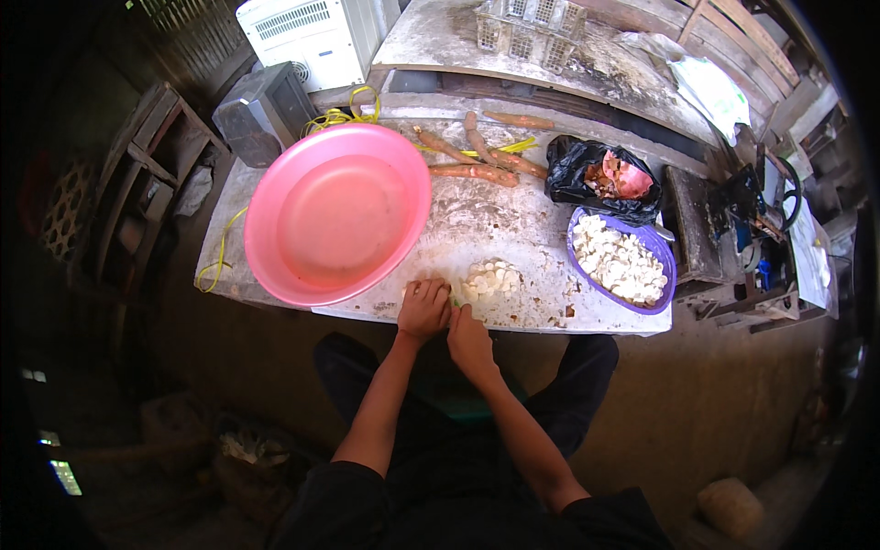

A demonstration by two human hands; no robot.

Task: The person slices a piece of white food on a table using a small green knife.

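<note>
At the table's front edge my left hand point(424, 309) is closed over a pale peeled cassava root, mostly hidden under the fingers. Right beside it, my right hand point(469, 339) is in a fist around what looks like a knife; only a bit of green handle shows, and its blade is hidden. Just right of the hands lies a small heap of white cassava slices point(492, 279). A purple basket point(672, 266) full of similar slices stands farther right. Several unpeeled brown cassava roots point(477, 174) lie across the back of the table.
A large pink basin point(258, 213) with water takes up the table's left side. Behind the purple basket sits a black plastic bag point(566, 158) holding reddish peelings. Yellow cord point(332, 119) trails near a dark box-shaped device point(263, 115). Plastic crates point(530, 35) stand on the rear bench.
</note>
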